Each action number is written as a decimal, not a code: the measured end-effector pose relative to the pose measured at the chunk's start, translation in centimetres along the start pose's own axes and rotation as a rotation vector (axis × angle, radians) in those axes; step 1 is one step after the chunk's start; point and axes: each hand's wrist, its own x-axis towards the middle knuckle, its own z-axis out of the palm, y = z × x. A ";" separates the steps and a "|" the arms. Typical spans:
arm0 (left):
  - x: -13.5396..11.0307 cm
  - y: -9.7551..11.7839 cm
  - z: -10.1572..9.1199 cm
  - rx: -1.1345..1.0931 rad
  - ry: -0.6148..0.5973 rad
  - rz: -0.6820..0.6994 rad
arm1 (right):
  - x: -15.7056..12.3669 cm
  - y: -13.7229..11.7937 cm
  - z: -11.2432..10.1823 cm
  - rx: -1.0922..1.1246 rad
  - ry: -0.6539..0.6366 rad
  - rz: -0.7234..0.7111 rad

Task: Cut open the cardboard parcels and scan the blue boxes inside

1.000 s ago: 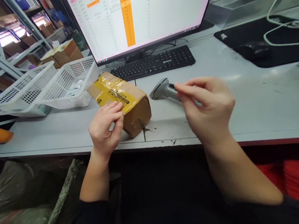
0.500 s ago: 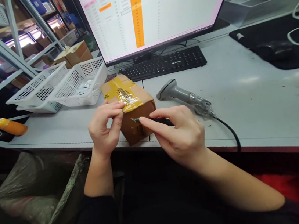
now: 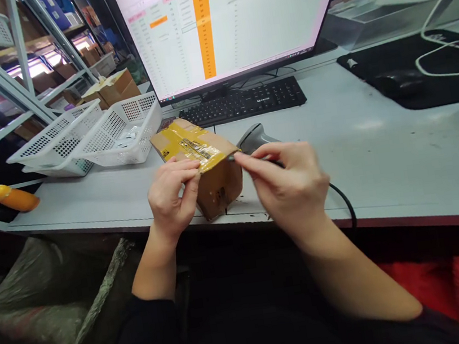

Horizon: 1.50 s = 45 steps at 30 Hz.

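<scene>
A small cardboard box [image 3: 220, 193] with yellow printed tape [image 3: 198, 145] over its top stands at the desk's front edge. My left hand [image 3: 175, 196] pinches the near left edge of its taped top flap. My right hand [image 3: 291, 183] grips a slim black craft knife [image 3: 274, 161], and its fingertips are at the box's upper right front corner. The blade is mostly hidden by the fingers and the box edge. Behind the right hand lies a grey barcode scanner [image 3: 252, 137], partly covered, its black cable running over the desk edge.
A black keyboard [image 3: 241, 102] and a monitor [image 3: 235, 29] stand behind the box. White plastic baskets [image 3: 121, 133] are at the left, near an orange bottle [image 3: 13, 198]. A black mat [image 3: 407, 73] with a white cable lies at the right.
My right hand has moved the knife from the box's front face up to its upper right corner. The left hand still pinches the flap, and the box has shifted slightly.
</scene>
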 end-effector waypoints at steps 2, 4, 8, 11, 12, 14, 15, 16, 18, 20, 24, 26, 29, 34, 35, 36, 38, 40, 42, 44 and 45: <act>-0.2 0.0 -0.6 -0.045 0.033 -0.031 | 0.0 1.2 -0.6 0.009 0.051 0.084; -0.5 -0.6 -1.5 -0.138 -0.032 -0.055 | -0.1 2.2 -1.2 0.087 0.048 0.161; -0.8 -3.5 -4.4 -0.371 -0.299 -0.168 | 0.3 3.3 -1.3 0.303 -0.092 0.293; -0.6 -5.2 -6.6 -0.454 -0.353 -0.287 | 2.5 4.0 0.7 0.396 -0.221 0.281; -0.5 -5.2 -7.1 -0.439 -0.358 -0.304 | 3.6 4.3 1.8 0.422 -0.254 0.263; -0.2 -4.5 -7.3 -0.306 -0.390 -0.324 | 5.9 4.8 4.5 0.484 -0.315 0.255; -0.1 -3.8 -7.1 -0.200 -0.406 -0.328 | 7.1 5.0 6.0 0.520 -0.356 0.274; -0.1 -3.0 -6.8 -0.086 -0.425 -0.331 | 8.1 5.2 7.4 0.564 -0.413 0.305; 0.0 -1.4 -6.0 0.112 -0.467 -0.316 | 9.4 5.3 9.6 0.660 -0.536 0.384; 0.2 -0.2 -5.6 0.204 -0.494 -0.261 | 9.6 5.2 10.4 0.718 -0.583 0.449; 0.9 0.7 -6.3 0.235 -0.588 -0.202 | 7.4 4.8 7.6 0.698 -0.477 0.440; 1.3 0.7 -6.9 0.271 -0.608 -0.213 | 6.0 4.8 5.4 0.681 -0.479 0.414; 1.4 -0.4 -7.4 0.197 -0.603 -0.183 | 4.4 4.9 3.4 0.692 -0.511 0.424; 0.3 -2.0 -7.2 0.179 -0.386 -0.328 | 3.5 3.5 4.8 0.698 -0.603 0.465; 0.2 -1.6 -7.0 0.243 -0.344 -0.343 | 3.6 2.9 5.4 0.755 -0.648 0.532; 0.0 -1.0 -6.8 0.282 -0.318 -0.331 | 3.8 2.1 6.0 0.840 -0.694 0.619; -0.1 0.6 -6.2 0.243 -0.308 -0.226 | 4.5 0.5 7.3 1.037 -0.744 0.789; 0.0 1.4 -5.7 0.094 -0.313 -0.078 | 5.5 -0.5 8.4 1.159 -0.744 0.854; -0.1 0.8 -5.6 0.020 -0.267 0.068 | 6.6 -0.8 9.1 1.197 -0.754 0.839; -0.4 -1.0 -5.9 0.055 -0.225 0.145 | 7.3 -0.6 9.1 1.180 -0.746 0.798; -0.5 -2.2 -6.1 0.085 -0.240 0.146 | 7.4 -0.4 8.9 1.157 -0.716 0.770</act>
